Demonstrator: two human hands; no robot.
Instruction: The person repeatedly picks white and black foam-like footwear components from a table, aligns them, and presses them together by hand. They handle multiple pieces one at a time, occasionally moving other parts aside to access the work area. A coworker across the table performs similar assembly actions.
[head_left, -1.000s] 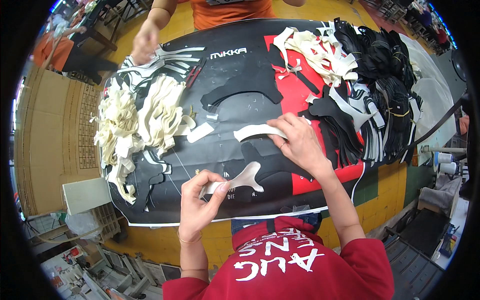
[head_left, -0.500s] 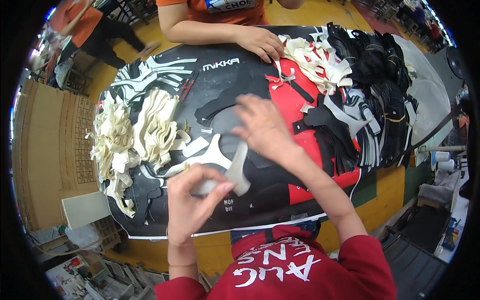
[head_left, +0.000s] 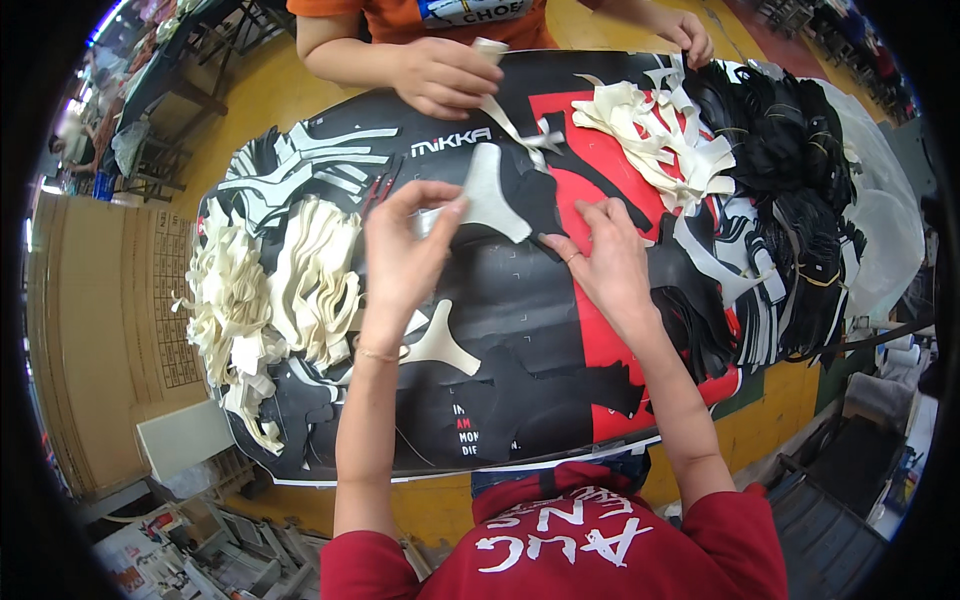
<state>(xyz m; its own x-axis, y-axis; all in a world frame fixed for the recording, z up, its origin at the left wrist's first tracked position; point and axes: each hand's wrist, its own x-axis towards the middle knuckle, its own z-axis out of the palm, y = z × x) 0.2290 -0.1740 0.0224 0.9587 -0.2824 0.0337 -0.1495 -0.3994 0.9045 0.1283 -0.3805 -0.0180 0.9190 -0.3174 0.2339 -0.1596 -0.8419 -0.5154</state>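
My left hand (head_left: 410, 245) pinches a pale Y-shaped fabric piece (head_left: 487, 195) between thumb and fingers, over the middle of the table. Beneath and beside it lies a black cut piece (head_left: 535, 205) of similar flat material. My right hand (head_left: 612, 260) is at that black piece's right side, thumb tip by its edge and fingers apart, over the red part of the table cover. A second cream Y-shaped piece (head_left: 440, 345) lies on the black surface, partly behind my left forearm.
Heaps of cream pieces (head_left: 315, 280) and white-and-black strips (head_left: 300, 165) lie at left. At right are bundled black pieces (head_left: 800, 235) and a cream pile (head_left: 655, 140). Across the table, a co-worker's hand (head_left: 445, 78) holds a cream strip (head_left: 510, 125). A cardboard box (head_left: 110, 330) stands at left.
My left hand has moved up and away from me with the pale piece, now held over the black piece. My right hand has shifted right. The co-worker's hand has lifted a cream strip leftward.
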